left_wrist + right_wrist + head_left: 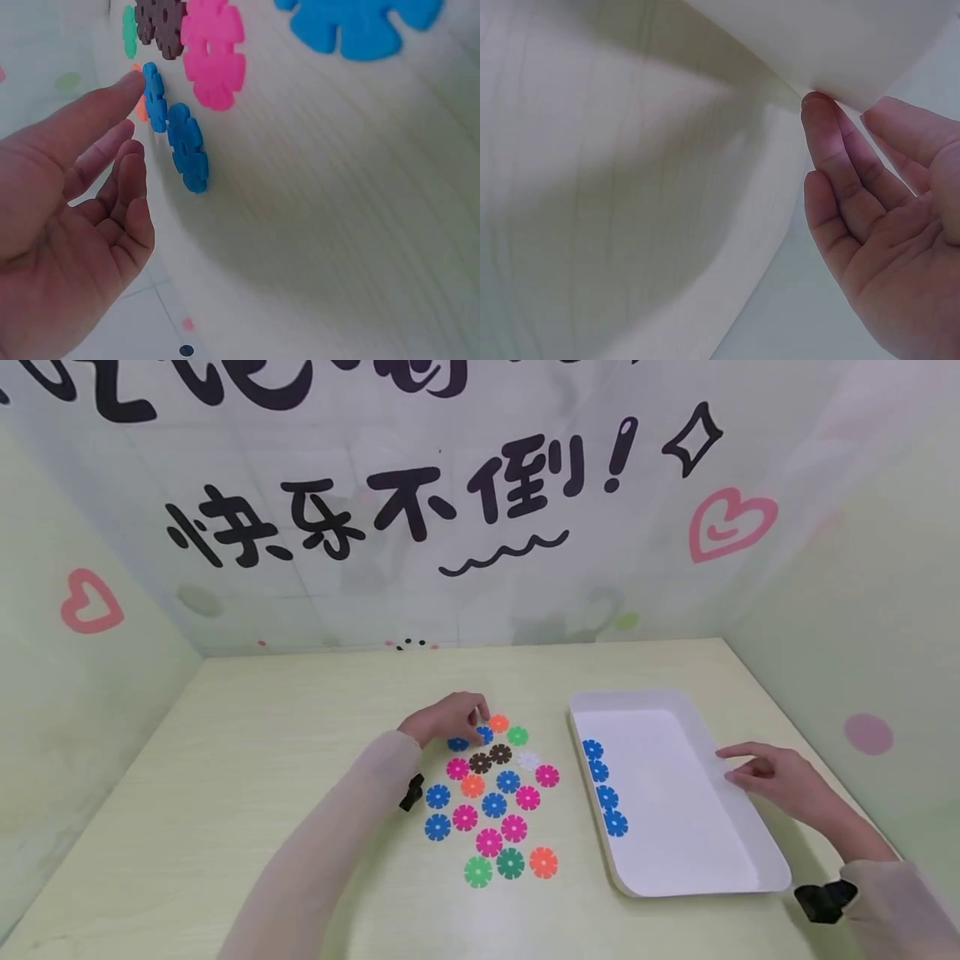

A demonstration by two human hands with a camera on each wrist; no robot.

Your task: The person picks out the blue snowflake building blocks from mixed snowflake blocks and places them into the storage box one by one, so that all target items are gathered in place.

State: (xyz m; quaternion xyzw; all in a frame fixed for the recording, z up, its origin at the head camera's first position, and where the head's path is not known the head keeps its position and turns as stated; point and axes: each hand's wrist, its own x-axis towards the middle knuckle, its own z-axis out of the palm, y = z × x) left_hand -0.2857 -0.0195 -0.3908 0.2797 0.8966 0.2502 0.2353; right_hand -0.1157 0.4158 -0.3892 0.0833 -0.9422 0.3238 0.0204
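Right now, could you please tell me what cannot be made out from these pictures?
Wall lettering: the head view's top edge cuts off its upper line.
Blue disc nearest the fingers of the left hand: partly covered by them in the head view; contact is unclear.
Large blue disc: cut off by the left wrist view's top edge.
Inside of the white tray: hidden by its outer side in the right wrist view.

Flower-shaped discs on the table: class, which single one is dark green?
The dark green disc in the head view's bottom row, between a light green disc and an orange disc; no other shares its shade.
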